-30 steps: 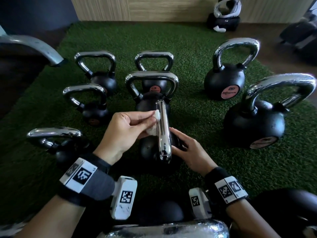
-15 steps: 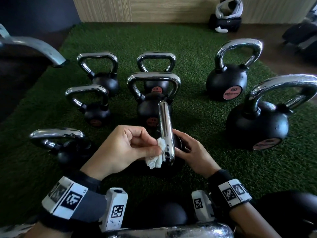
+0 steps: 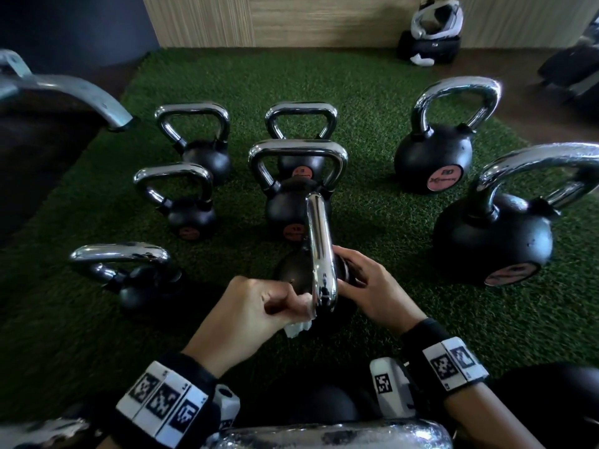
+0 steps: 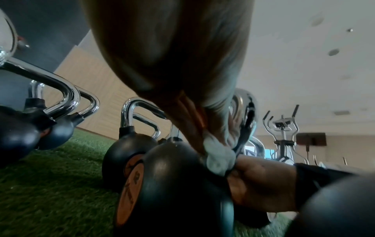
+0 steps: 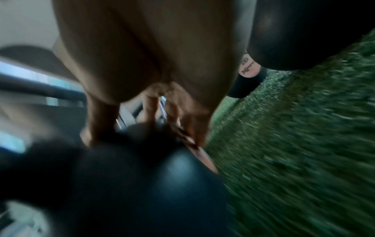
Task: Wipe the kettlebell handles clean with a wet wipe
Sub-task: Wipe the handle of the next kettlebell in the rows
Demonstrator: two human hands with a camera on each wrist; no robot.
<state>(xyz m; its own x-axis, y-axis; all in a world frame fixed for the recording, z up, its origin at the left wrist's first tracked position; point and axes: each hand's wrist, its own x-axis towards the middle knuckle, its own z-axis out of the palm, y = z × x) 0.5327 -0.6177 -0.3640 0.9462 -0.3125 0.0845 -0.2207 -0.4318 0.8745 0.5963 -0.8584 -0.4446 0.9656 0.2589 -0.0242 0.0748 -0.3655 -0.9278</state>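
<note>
A black kettlebell [image 3: 291,273] [image 4: 172,184] stands on the green turf right in front of me, its chrome handle [image 3: 321,247] seen end-on. My left hand [image 3: 259,306] pinches a crumpled white wet wipe [image 3: 299,327] [image 4: 219,158] and presses it against the near lower end of that handle. Spread fingers of my right hand [image 3: 369,286] [image 5: 162,102] rest on the right side of the ball, steadying it. The right wrist view is blurred.
Several more black kettlebells with chrome handles stand around: smaller ones [image 3: 191,202] to the left and behind, big ones [image 3: 492,234] on the right, another chrome handle [image 3: 330,435] at my knees. A grey machine leg [image 3: 74,89] lies at far left. Bags [image 3: 431,37] sit by the wall.
My left hand has slid the wipe down the handle towards me, from its top part to its near lower end. My right hand stayed on the ball.
</note>
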